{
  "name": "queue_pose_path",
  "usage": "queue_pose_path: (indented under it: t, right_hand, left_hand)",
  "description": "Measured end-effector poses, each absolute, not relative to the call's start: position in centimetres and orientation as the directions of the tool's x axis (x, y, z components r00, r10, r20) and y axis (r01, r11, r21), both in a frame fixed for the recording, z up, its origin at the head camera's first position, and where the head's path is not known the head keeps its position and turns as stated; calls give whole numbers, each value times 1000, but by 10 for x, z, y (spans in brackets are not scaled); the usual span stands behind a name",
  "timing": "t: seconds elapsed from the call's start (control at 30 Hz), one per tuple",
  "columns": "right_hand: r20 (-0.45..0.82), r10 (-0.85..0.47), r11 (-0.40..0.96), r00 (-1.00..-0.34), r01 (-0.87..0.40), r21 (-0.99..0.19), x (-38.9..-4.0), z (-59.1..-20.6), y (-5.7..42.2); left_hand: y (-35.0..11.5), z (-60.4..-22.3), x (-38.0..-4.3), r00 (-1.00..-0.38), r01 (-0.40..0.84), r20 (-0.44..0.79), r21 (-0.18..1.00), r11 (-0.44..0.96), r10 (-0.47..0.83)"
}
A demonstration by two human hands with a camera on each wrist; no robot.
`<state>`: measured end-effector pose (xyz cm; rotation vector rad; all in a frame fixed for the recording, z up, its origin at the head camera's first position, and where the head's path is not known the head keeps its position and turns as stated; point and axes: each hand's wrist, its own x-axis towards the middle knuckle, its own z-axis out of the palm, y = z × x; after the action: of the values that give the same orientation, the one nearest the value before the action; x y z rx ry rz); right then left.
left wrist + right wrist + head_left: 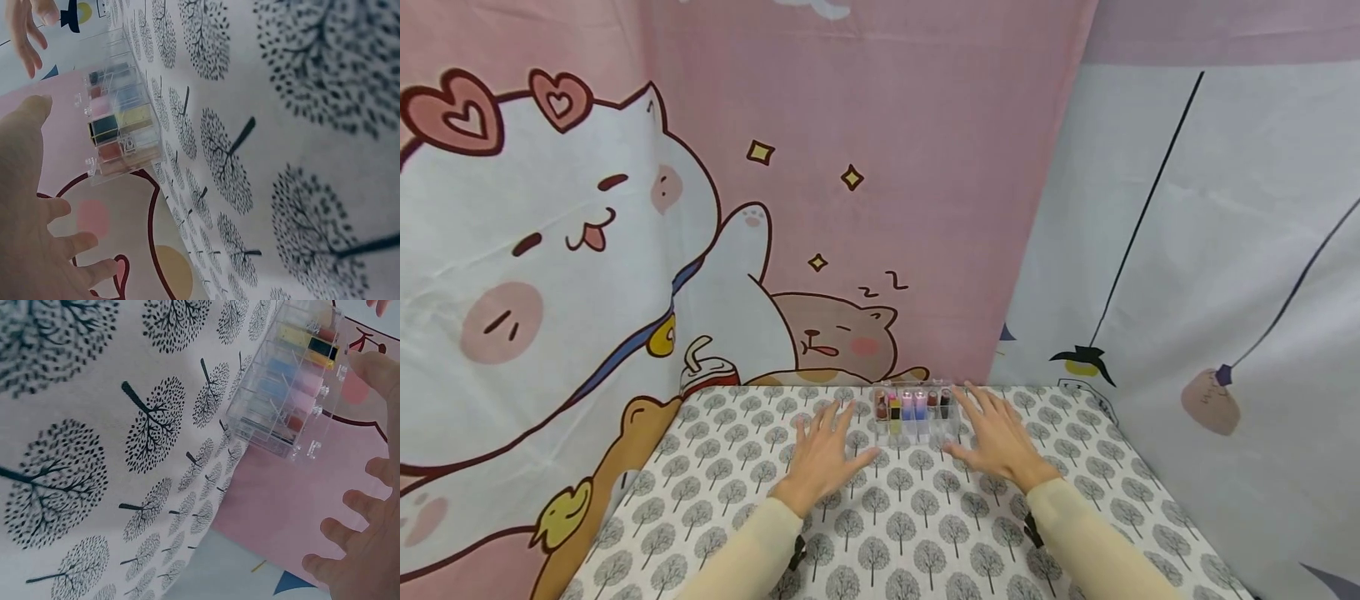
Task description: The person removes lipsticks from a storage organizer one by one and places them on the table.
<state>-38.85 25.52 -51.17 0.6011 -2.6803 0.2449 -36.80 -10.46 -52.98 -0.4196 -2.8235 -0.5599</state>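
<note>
A clear plastic organizer box (936,427) stands near the far edge of the table, divided into compartments. Several small cosmetics stand in it, among them a bottle with a black cap and yellowish body (895,414) and pink-and-blue tubes (921,406). Left of the box is my left hand (823,457), its fingers spread and holding nothing. My right hand (1000,437) is on the other side, fingers likewise spread, thumb toward the box. From the wrist views, both hands look apart from the box. The right wrist view shows the box's compartments (275,381) from the side.
A white cloth with grey tree prints (902,533) covers the table. Behind it hangs a pink curtain with cartoon animals (925,208). A pale printed curtain (1225,275) borders the right side.
</note>
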Motion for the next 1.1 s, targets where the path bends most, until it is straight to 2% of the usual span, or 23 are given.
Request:
queue_pose_path:
  t: [0.57, 0.9, 1.1]
  right_hand:
    - [258, -337, 900, -906, -390, -194, -437, -518, 243]
    - [170, -312, 909, -935, -346, -233, -451, -522, 241]
    - [172, -320, 899, -932, -356, -256, -453, -523, 241]
  left_hand:
    - [-71, -533, -399, -915, 364, 303, 343, 866, 264]
    - [-62, -530, -409, -910, 364, 324, 334, 869, 257]
    - [-60, -527, -412, -914, 359, 312, 333, 872, 257]
